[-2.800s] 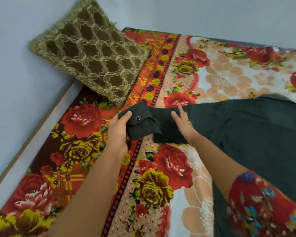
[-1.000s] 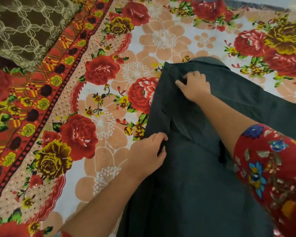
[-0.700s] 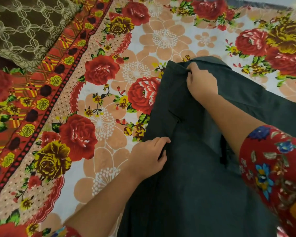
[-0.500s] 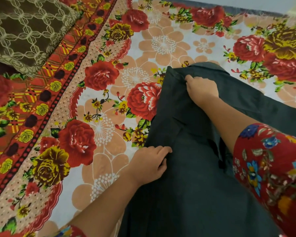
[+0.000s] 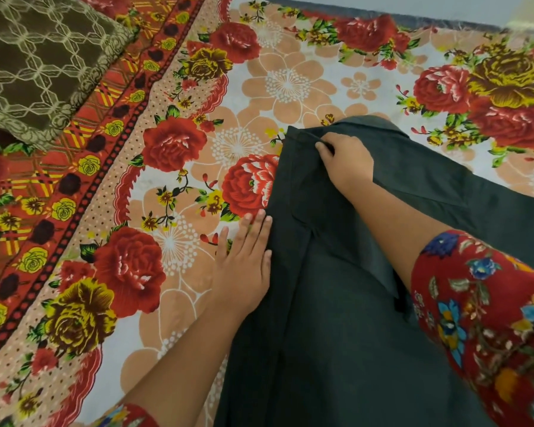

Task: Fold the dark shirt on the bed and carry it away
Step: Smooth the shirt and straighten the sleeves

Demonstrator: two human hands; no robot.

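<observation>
The dark shirt (image 5: 336,318) lies spread on the floral bedsheet (image 5: 173,251), filling the lower right of the view, with a sleeve folded in over its body. My right hand (image 5: 346,163) rests on the shirt's upper left corner, fingers curled and pinching a fold of the cloth. My left hand (image 5: 245,263) lies flat with its fingers together, pressed along the shirt's left edge, partly on the sheet. Both forearms reach in from below, in red floral sleeves.
A brown cushion (image 5: 40,63) with a pale lattice pattern lies at the upper left of the bed. The bed's far edge (image 5: 383,16) runs along the top, with a pale wall behind it.
My left hand has let go of the shirt's left edge and now lies flat against it. My right hand stays gripping the upper corner. The sleeve held out earlier is folded in.
</observation>
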